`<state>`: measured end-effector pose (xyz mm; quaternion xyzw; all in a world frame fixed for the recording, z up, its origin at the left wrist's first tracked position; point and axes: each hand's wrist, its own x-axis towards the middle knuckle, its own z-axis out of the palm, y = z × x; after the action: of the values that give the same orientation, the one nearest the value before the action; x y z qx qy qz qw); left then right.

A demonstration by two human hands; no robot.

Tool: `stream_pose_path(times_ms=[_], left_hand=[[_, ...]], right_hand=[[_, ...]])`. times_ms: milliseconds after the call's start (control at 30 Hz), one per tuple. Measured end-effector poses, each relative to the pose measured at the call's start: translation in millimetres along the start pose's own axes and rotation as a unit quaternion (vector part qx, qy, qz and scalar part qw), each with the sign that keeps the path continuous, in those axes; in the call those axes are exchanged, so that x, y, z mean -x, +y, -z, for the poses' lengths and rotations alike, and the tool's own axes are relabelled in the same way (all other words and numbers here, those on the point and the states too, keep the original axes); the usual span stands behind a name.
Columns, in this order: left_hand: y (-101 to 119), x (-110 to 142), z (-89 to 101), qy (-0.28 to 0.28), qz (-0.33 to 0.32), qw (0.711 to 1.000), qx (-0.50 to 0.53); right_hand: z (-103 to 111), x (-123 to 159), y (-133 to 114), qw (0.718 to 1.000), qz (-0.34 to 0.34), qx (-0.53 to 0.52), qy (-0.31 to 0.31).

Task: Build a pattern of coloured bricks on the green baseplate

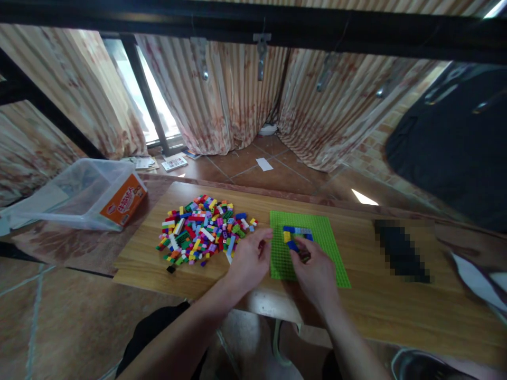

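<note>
A green studded baseplate (pixel 330 264) lies on the wooden table. On it stands a small frame of blue, light blue and yellow bricks (pixel 287 237). My right hand (pixel 319 269) is over the frame's near side, thumb and fingers closed around a blue brick (pixel 292 246) at its left front corner; the fingers hide part of the frame. My left hand (pixel 249 264) hovers at the baseplate's left edge, fingers loosely curled, with a gap between thumb and forefinger and no brick visible there. Left of it spreads a pile of loose mixed-colour bricks (pixel 206 232).
A clear plastic bin (pixel 85 182) with an orange label sits beyond the table's left end. A pixelated dark object (pixel 402 250) lies on the table (pixel 362 303) at the right. Papers (pixel 479 279) are at the far right. Curtains (pixel 245 100) hang behind the table.
</note>
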<state>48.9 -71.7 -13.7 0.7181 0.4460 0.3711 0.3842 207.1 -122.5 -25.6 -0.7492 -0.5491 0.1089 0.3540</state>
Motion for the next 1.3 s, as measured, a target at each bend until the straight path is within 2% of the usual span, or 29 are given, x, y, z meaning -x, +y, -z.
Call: stream_pose_path(times_ms=[133,267,433,567,700,933,1067,1300], left_hand=[[2,14,-24.4,-0.040,0.028,0.999,0.006],[-3,14,-35.3,-0.057,0.043,0.997,0.012],[-3,9,-40.4,-0.070,0.067,0.995,0.005],[-3,8,-42.9,-0.065,0.067,0.996,0.004],[-5,5,-45.6,-0.054,0.070,0.996,-0.002],[-5,-1,-53.8,-0.042,0.096,0.994,0.004],[-5,-2,-58.2,-0.033,0.092,0.995,-0.010],[-3,-2,-60.2,-0.028,0.082,0.994,-0.059]], right_hand=[[0,7,10,0.999,-0.020,0.036,-0.009],[-8,8,10,0.999,-0.007,0.042,-0.007],[-10,4,11,0.999,0.005,0.036,-0.017],[-4,-1,15,0.999,-0.015,-0.021,-0.039],[-2,-4,16,0.997,-0.034,-0.064,-0.034],[-9,-9,18,0.996,-0.048,-0.067,-0.023],[-11,-12,18,0.995,-0.070,-0.067,-0.022],[-11,-14,17,0.995,-0.063,-0.071,-0.014]])
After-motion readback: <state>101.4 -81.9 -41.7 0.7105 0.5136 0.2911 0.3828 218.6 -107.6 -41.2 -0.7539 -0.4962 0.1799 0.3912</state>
